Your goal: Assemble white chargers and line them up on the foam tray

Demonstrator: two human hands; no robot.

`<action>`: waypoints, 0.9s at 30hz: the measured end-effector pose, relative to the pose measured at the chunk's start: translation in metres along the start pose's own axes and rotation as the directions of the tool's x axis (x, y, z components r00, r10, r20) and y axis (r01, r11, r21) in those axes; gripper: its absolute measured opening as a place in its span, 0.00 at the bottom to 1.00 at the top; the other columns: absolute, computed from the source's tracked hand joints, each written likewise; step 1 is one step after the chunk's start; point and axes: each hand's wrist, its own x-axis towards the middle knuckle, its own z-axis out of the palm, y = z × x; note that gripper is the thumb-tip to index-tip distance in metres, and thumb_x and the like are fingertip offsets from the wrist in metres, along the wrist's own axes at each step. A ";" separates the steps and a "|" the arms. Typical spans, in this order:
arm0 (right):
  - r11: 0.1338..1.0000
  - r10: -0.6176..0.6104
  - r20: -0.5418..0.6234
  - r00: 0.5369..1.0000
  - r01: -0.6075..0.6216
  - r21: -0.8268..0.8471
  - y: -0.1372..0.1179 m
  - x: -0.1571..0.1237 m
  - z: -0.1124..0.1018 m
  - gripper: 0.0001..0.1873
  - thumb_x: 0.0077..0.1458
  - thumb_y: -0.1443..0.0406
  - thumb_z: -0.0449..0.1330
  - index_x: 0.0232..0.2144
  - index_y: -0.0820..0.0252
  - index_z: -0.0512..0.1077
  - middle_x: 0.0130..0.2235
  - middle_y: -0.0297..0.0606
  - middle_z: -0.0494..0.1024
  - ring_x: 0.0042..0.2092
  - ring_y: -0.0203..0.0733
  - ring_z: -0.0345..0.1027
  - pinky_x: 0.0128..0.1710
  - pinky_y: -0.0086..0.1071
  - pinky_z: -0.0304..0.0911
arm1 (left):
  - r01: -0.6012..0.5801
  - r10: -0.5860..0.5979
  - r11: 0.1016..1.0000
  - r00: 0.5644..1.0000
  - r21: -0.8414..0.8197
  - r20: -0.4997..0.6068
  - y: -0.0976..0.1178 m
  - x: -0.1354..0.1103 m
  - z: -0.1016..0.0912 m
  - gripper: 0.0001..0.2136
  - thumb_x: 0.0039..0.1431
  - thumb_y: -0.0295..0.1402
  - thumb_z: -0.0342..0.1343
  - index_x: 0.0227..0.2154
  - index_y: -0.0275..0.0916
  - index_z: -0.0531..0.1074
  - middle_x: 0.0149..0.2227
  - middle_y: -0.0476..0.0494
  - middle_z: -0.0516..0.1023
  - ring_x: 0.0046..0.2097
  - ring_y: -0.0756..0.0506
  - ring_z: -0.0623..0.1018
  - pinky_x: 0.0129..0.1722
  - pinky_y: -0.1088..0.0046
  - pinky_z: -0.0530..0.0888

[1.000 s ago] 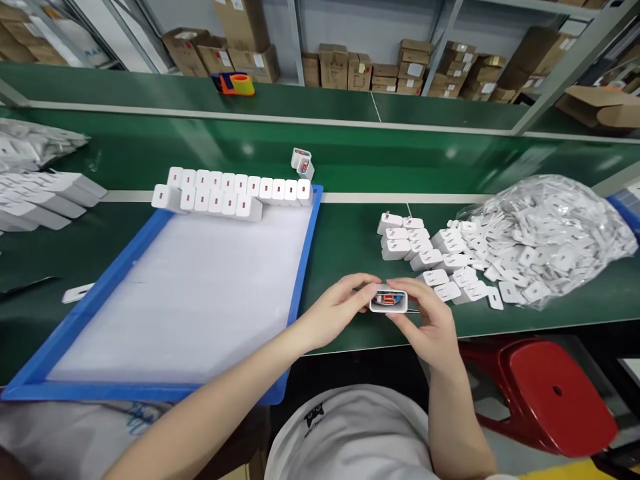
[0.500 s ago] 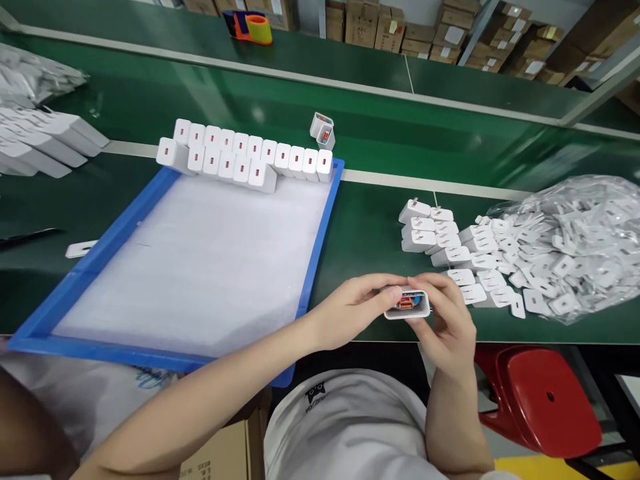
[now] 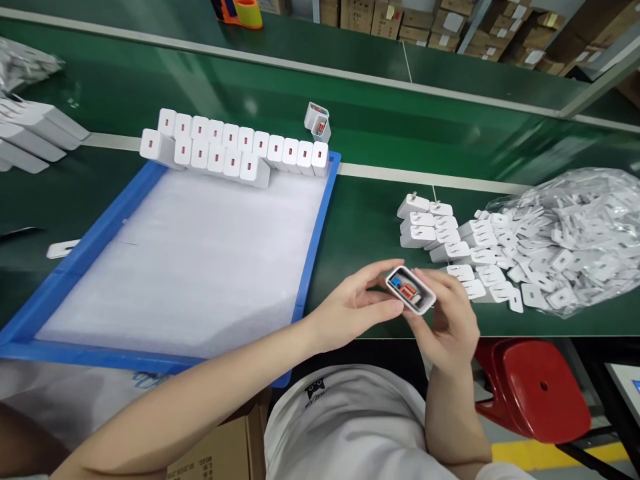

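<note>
Between my two hands is a white charger housing [image 3: 426, 301], its open end facing up toward me. Inside it show a blue part, an orange-red part and some circuitry. The fingers and thumb of my left hand [image 3: 357, 303] grip its left side. My right hand [image 3: 447, 317] is closed around its right side. To the right of my hands stand several white chargers [image 3: 419, 236] with metal prongs up. Beside them lie many loose white end covers [image 3: 543, 267], part of them in a clear plastic bag [image 3: 600, 227].
A blue-framed tray [image 3: 313, 267] with a white sheet lies left; rows of white chargers [image 3: 233, 163] stand along its far edge. Two open housings [image 3: 318, 121] sit behind it. Orange and yellow tape rolls [image 3: 247, 13] rest on the upper ledge. A red stool [image 3: 545, 390] stands at lower right.
The charger housing has been turned in my hands, so its opening now slants down to the right and shows more of the inside. My left thumb has shifted to its lower edge.
</note>
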 end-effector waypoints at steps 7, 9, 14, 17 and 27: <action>0.973 -0.052 -0.025 0.998 0.057 0.222 -0.002 0.003 0.003 0.29 0.59 0.73 0.61 0.60 0.45 0.68 0.50 0.41 0.79 0.50 0.52 0.76 0.46 0.50 0.75 | -0.085 0.083 0.993 0.996 0.088 0.019 0.005 -0.003 0.003 0.21 0.55 0.40 0.70 0.50 0.37 0.78 0.49 0.39 0.81 0.49 0.43 0.80 0.54 0.65 0.76; 0.974 -0.013 -0.027 1.000 0.019 0.226 -0.005 0.004 0.003 0.26 0.60 0.71 0.61 0.59 0.46 0.69 0.52 0.42 0.78 0.52 0.53 0.74 0.49 0.52 0.73 | -0.132 0.131 0.984 0.991 0.117 0.015 0.005 -0.004 0.004 0.20 0.57 0.37 0.68 0.51 0.37 0.77 0.49 0.39 0.81 0.48 0.44 0.80 0.51 0.68 0.78; 0.966 0.134 0.093 0.987 -0.151 0.209 -0.008 0.006 0.000 0.23 0.60 0.62 0.66 0.57 0.51 0.72 0.57 0.45 0.74 0.60 0.56 0.68 0.57 0.53 0.69 | -0.205 0.207 0.967 0.978 0.149 0.004 0.005 -0.006 0.004 0.20 0.59 0.32 0.67 0.53 0.39 0.74 0.47 0.41 0.80 0.45 0.46 0.81 0.47 0.72 0.79; 0.982 0.087 0.111 0.990 -0.104 0.157 -0.006 0.006 -0.002 0.22 0.60 0.69 0.64 0.56 0.49 0.72 0.53 0.43 0.77 0.56 0.52 0.72 0.54 0.48 0.72 | -0.152 0.150 0.974 0.988 0.165 0.026 0.007 -0.004 0.002 0.23 0.57 0.38 0.68 0.54 0.39 0.74 0.47 0.40 0.79 0.46 0.44 0.80 0.48 0.71 0.78; 0.987 -0.152 0.078 0.985 0.147 0.060 -0.002 0.009 -0.006 0.29 0.60 0.72 0.63 0.62 0.51 0.70 0.50 0.44 0.79 0.47 0.49 0.76 0.42 0.41 0.77 | -0.117 0.061 0.941 0.982 0.317 0.181 0.014 0.001 -0.006 0.27 0.59 0.44 0.66 0.56 0.32 0.74 0.49 0.36 0.81 0.49 0.42 0.80 0.53 0.68 0.76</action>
